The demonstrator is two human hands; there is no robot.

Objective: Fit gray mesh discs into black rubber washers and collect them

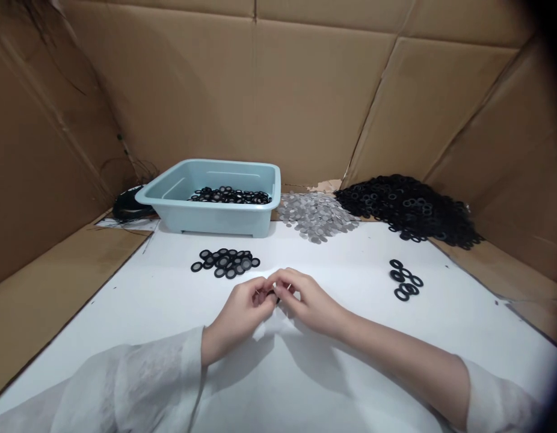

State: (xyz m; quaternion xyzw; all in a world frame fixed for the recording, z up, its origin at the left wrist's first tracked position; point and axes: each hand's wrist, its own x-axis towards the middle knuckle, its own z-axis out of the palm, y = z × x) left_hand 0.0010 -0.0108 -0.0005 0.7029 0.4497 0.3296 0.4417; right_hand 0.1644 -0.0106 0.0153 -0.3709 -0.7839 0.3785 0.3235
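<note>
Both hands meet above the middle of the white table, fingertips together around one black rubber ring [272,293]. My left hand [242,310] pinches the ring from the left, thumb toward me. From the other side my right hand [308,299] grips it, its fingers hiding most of the ring. Whether a grey disc sits inside it cannot be made out. Just beyond my left hand lies a cluster of black rings with grey discs in them [224,262]. To the right of my right hand, several loose black rings [402,293] rest on the table.
A light blue basin [215,218] at the back left contains many black rings with light centres. Beside it spreads a heap of grey discs [319,216], then a large pile of black rings [409,207]. Cardboard walls [323,90] enclose the white table [341,258]. Dark strands [129,204] lie left of the basin.
</note>
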